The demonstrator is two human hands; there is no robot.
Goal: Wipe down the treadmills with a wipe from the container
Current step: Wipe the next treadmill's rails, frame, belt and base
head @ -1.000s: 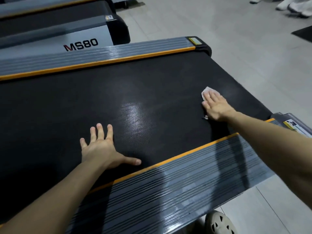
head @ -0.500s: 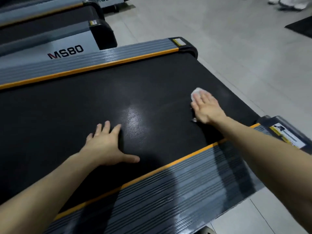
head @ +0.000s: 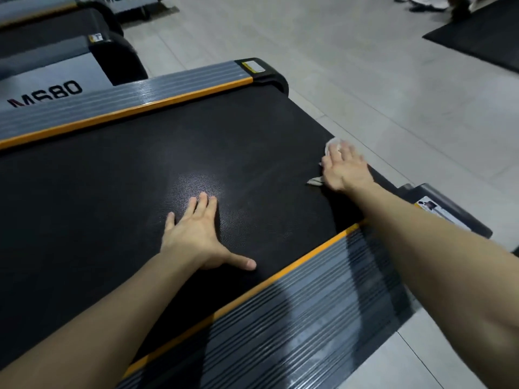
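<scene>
- Treadmill belt (head: 112,192): black, textured, fills the middle of the view; a pale glare patch sits just beyond the left fingertips.
- Left hand (head: 196,234): palm down, flat on the belt near its middle. Fingers (head: 202,204) are straight and point away; the thumb is splayed out to the right. It holds nothing.
- Right hand (head: 345,169): palm down at the belt's right end, close to the edge by the floor (head: 365,66). Its fingers (head: 346,153) are straight, pressing on the wipe (head: 332,146).
- Wipe: white, mostly hidden under the right hand. A crumpled bit shows past the fingertips, and a corner pokes out on the left by the heel of the hand.
- Near side rail (head: 280,318): grey ribbed, orange strip along the belt; both forearms cross it.
- Far side rail (head: 140,96): same make.
- Second treadmill (head: 56,77): far left, grey panel with lettering.
- Black mat (head: 483,37): on the floor, far right.
</scene>
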